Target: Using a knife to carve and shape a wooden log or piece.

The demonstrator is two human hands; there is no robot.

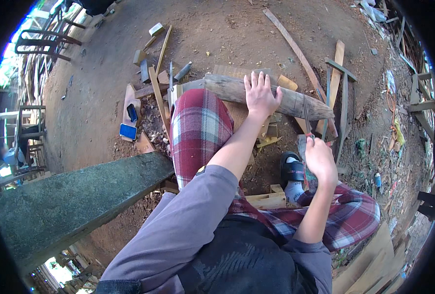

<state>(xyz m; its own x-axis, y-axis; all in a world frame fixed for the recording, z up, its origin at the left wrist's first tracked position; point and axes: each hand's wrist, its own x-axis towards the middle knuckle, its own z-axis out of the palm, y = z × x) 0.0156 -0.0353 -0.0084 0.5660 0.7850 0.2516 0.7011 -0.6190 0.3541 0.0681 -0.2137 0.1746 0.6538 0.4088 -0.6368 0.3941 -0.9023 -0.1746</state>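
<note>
A rough, weathered log [222,86] lies crosswise in front of my knees, its right end nearest my right side. My left hand [261,98] presses flat on top of it, fingers spread, holding nothing. Dark lines cross the log near its right end. There, the thin blade of a handsaw [306,117] meets the wood. My right hand [320,156] is closed round the saw's reddish handle, just on the near side of the log. How deep the blade sits in the wood cannot be made out.
A thick grey-green slab [80,196] juts in from the left. Wood offcuts and a blue box [128,131] lie left of the log. Long wooden strips [295,46] lie beyond its right end. My sandalled foot [292,171] is below the saw. Chair frames [46,44] stand far left.
</note>
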